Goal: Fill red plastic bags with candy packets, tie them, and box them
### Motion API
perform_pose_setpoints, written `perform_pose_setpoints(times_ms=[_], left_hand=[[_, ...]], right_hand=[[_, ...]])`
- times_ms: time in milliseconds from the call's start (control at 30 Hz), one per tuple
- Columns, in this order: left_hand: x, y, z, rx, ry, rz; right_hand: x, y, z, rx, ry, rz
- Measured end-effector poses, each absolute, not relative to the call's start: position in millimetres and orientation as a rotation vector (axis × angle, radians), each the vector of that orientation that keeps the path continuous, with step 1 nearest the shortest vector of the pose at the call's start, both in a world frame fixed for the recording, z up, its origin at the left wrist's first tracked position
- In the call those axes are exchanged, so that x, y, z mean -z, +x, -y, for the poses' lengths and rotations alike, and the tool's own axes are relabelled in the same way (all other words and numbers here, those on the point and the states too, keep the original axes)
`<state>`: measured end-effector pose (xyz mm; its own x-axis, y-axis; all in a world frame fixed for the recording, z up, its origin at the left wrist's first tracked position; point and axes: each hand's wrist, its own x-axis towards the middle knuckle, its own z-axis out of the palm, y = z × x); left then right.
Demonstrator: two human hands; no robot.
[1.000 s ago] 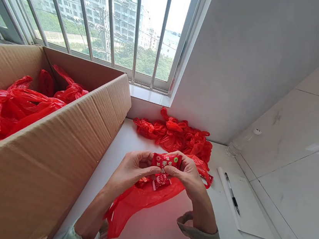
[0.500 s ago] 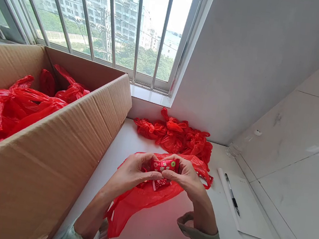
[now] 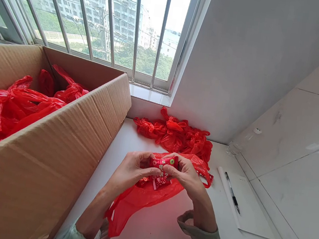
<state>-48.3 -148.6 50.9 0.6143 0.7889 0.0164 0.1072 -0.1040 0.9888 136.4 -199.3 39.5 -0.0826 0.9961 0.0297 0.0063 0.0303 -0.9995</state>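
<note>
My left hand (image 3: 131, 170) and my right hand (image 3: 186, 174) pinch a small red packet (image 3: 163, 164) with flower prints between thumbs and fingers, just above an open red plastic bag (image 3: 138, 200) lying on the white counter (image 3: 160, 232). A second small red packet (image 3: 160, 181) with white edges rests on the bag right under my fingers. Both hands are closed around the upper packet.
A large cardboard box (image 3: 57, 145) filled with red plastic bags (image 3: 12, 105) stands at the left. A heap of knotted red bags (image 3: 177, 135) lies by the wall under the window. A sheet of paper (image 3: 248, 213) with a black pen (image 3: 232, 192) lies at the right.
The packet has been lowered slightly and squeezed smaller between my fingers; a second ago it was held flat and facing me. The hands stay in the same spot.
</note>
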Motion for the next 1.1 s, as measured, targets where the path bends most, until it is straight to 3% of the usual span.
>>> perform_pose_setpoints(times_ms=[867, 1100], left_hand=[[-54.0, -39.9, 153.9, -0.887, 1.617, -0.938], [-53.6, -39.5, 152.1, -0.790, 1.692, -0.814]], right_hand=[[-37.5, 136.8, 196.8, -1.226, -1.099, 1.298], [-38.6, 143.9, 198.8, -1.249, -1.093, 1.329]])
